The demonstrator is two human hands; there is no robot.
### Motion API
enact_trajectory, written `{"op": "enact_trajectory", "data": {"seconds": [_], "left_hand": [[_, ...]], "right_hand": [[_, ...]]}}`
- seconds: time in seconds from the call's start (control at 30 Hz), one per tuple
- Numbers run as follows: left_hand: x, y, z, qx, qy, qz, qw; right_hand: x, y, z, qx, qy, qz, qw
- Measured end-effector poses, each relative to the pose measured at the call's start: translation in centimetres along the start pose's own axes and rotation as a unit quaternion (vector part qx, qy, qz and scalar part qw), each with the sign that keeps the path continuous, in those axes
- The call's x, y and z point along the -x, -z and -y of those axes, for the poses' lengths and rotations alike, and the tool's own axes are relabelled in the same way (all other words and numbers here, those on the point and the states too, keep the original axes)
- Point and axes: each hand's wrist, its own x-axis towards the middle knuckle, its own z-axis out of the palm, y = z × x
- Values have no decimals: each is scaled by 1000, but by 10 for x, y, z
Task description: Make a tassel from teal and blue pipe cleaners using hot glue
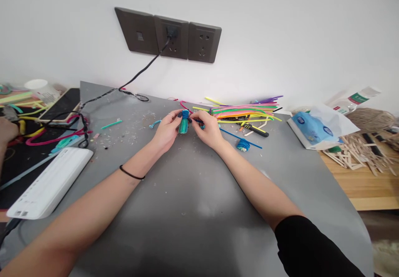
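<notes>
My left hand (168,130) is closed on a small teal and blue figure of wound pipe cleaner (183,126), with a darker blue band near its top. Close beside it, my right hand (208,129) pinches a dark blue pipe cleaner (240,139), whose long end sticks out past the hand to the right. The fingertips hide where this strand meets the figure. A blue coiled pipe cleaner piece (243,145) lies on the grey mat (187,210), right of my right hand. A short light-blue piece (155,124) rests left of my left hand.
Behind my right hand lie a bundle of coloured pipe cleaners (243,110) and a black-yellow cutter (255,129). A tissue pack (314,129) and wooden sticks (358,154) are right. Left are a white power strip (51,181), a phone (64,104) and another person's hand (6,133).
</notes>
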Motion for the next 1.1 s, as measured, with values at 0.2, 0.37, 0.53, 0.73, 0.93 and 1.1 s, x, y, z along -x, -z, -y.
{"op": "enact_trajectory", "data": {"seconds": [0.2,0.37,0.53,0.73,0.93,1.1], "left_hand": [[-1,4,1,-26,-14,-5,1000],[-1,6,-4,-3,-2,-29,1000],[-1,5,-11,19,-2,-32,999],[3,-2,-18,61,25,-40,997],[4,-5,-18,51,36,-56,996],[-2,0,-13,49,15,-84,995]], "right_hand": [[-1,2,2,-2,7,-5,1000],[0,6,5,-4,50,14,999],[0,8,5,-11,83,27,996],[0,5,1,-28,84,26,996],[0,6,3,-47,94,54,993],[-1,8,6,-29,102,88,990]]}}
